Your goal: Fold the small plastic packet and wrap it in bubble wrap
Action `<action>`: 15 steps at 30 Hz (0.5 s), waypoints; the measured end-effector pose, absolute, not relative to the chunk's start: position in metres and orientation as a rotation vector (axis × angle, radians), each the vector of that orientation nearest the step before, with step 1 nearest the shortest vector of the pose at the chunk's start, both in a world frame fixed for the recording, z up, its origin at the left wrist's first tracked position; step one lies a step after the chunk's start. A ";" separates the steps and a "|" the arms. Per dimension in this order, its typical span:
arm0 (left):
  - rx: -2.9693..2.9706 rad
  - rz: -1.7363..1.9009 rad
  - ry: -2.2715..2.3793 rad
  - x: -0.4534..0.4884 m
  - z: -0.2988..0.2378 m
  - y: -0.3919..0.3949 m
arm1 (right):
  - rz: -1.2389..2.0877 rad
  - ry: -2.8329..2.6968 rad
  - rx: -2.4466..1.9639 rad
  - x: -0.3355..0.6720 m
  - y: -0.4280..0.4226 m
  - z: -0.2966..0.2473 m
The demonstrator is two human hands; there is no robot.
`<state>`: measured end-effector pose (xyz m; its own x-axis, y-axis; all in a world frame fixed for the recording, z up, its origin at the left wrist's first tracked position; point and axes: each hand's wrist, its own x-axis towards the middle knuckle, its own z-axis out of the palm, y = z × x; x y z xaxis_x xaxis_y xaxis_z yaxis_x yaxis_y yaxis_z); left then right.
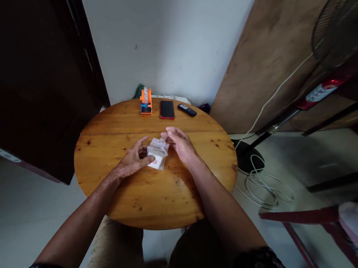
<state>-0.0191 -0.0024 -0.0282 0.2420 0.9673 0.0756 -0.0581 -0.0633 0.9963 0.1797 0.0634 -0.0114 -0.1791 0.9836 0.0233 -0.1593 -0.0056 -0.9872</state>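
Note:
On the wooden table, a small white box in a clear plastic bag (157, 155) lies between my two hands. My left hand (133, 159) grips its left side, with the thumb on the front and the other fingers behind. Beside the bag's loose upper right end is my right hand (182, 144). Its fingers are stretched out and apart from the thumb, and the fingertips are close to the plastic. Whether they touch it is hard to tell. A small reddish mark shows on the box's near face.
An orange and blue tape dispenser (146, 102), a dark phone with a red edge (166, 110) and a small black handset (187, 109) lie along the back of the round table (135, 200). Right of it are a standing fan (344, 22), a coiled white cable (267, 188) and a red chair (302, 216).

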 end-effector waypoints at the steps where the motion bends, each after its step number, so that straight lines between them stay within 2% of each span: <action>1: 1.324 1.105 0.968 -0.019 -0.028 -0.002 | 1.470 -1.221 -0.994 0.180 0.063 -0.011; 6: 1.301 1.137 0.999 -0.018 -0.029 -0.001 | 1.566 -1.282 -1.002 0.178 0.060 -0.015; 15: 1.406 1.219 0.935 -0.011 -0.030 -0.002 | 1.331 -1.351 -0.997 0.168 0.060 -0.023</action>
<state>-0.0111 -0.0016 -0.0300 0.1896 0.9619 0.1970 -0.0585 -0.1892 0.9802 0.1685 0.0597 -0.0225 -0.2072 0.9746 0.0849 -0.0704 0.0717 -0.9949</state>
